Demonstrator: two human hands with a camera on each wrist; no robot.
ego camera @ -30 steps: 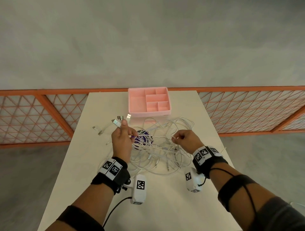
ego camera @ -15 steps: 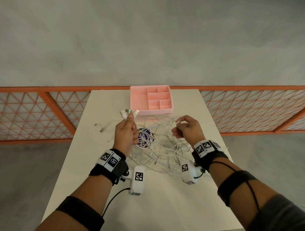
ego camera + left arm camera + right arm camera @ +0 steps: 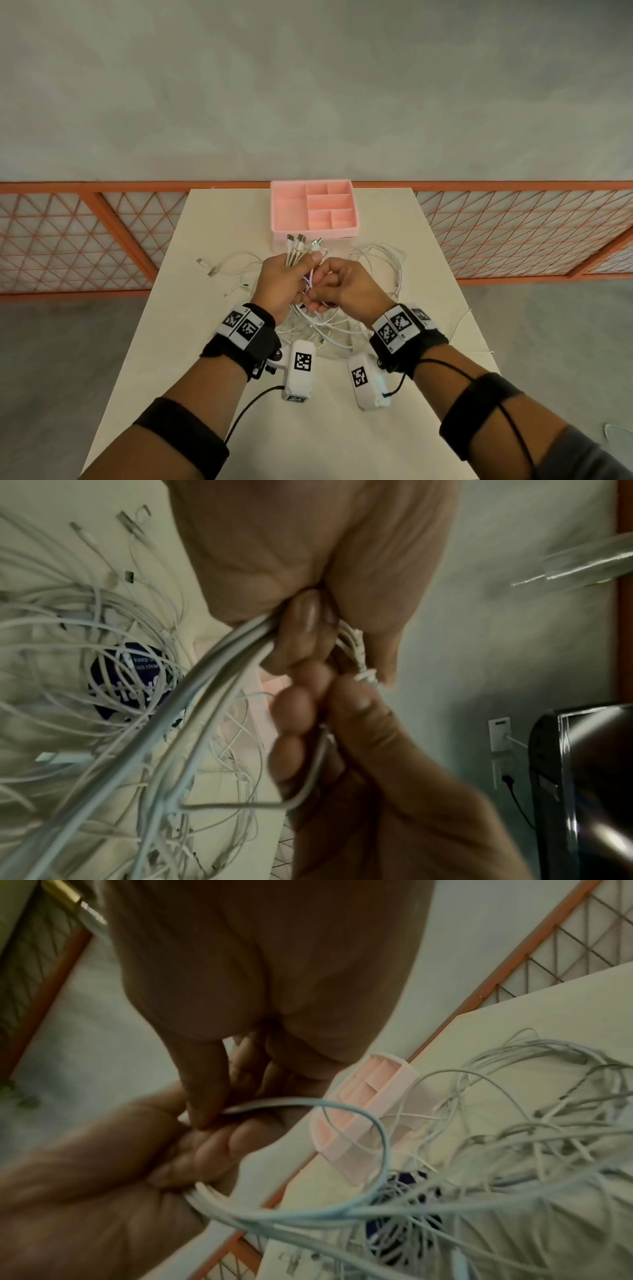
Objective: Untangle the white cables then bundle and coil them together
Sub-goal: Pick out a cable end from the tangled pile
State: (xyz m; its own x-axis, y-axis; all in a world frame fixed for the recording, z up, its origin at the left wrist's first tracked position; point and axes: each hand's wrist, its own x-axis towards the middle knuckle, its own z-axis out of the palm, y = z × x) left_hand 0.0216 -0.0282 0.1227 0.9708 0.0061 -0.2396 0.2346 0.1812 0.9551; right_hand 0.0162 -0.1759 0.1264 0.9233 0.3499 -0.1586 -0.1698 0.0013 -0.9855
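White table [image 3: 394,428]: pink divider tray [image 3: 312,231] at far edge, tangled white cables [image 3: 380,260], purple sticker [image 3: 137,680].

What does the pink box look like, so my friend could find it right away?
Look at the far end of the pale table, in the middle, just beyond the two hands. There sits the pink box, a shallow open tray split into several compartments. It is the only pink thing; everything near it is tangled white cables.

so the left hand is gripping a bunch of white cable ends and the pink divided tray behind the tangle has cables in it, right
Not quite. The head view shows the pink divided plastic tray empty. The left hand does hold a bunch of white cable ends, plugs fanned upward.
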